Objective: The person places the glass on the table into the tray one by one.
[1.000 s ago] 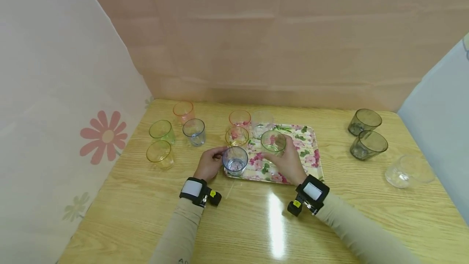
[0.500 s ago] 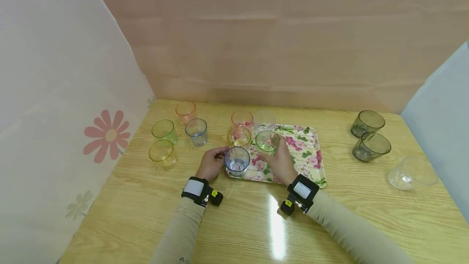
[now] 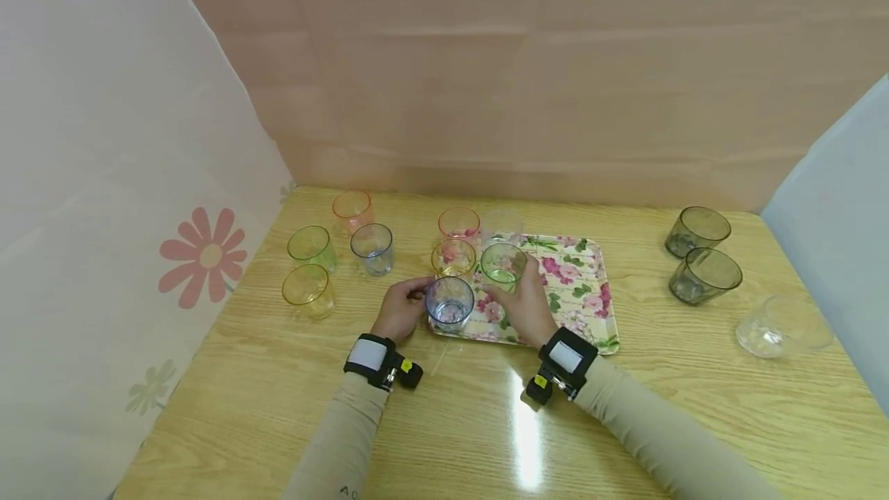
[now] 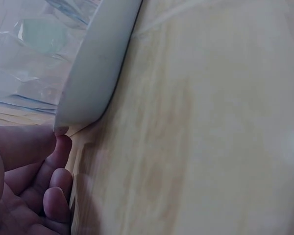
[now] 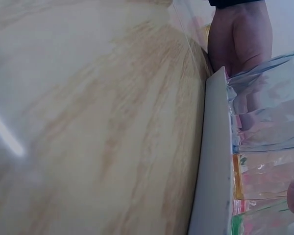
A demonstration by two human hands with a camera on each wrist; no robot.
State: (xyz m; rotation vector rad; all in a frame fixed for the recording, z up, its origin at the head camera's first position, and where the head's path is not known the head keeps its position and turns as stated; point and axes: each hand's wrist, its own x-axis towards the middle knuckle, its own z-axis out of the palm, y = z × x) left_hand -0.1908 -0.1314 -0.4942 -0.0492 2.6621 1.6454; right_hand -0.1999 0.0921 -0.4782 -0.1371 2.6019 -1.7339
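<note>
On the floral tray (image 3: 579,299) stand a blue-rimmed glass (image 3: 450,305), a yellow glass (image 3: 454,259), a red-rimmed glass (image 3: 459,224) and a clear glass (image 3: 501,228). My right hand (image 3: 528,303) grips a green glass (image 3: 501,268) from its right side, beside the yellow one over the tray. Whether its base touches the tray I cannot tell. My left hand (image 3: 403,309) is at the tray's front left corner, next to the blue-rimmed glass. In the left wrist view, its thumb and forefinger pinch the tray's pale rim (image 4: 95,73).
Left of the tray stand a pink glass (image 3: 353,211), a green tumbler (image 3: 312,248), a blue tumbler (image 3: 373,249) and a yellow tumbler (image 3: 309,292). Two smoky glasses (image 3: 704,276) and a clear tumbler (image 3: 762,330) are on the right of the wooden table (image 3: 444,423). Paper walls enclose it.
My right hand has moved left with the green glass, bringing it closer to the yellow one and in front of the clear one. My left hand stays at the tray corner.
</note>
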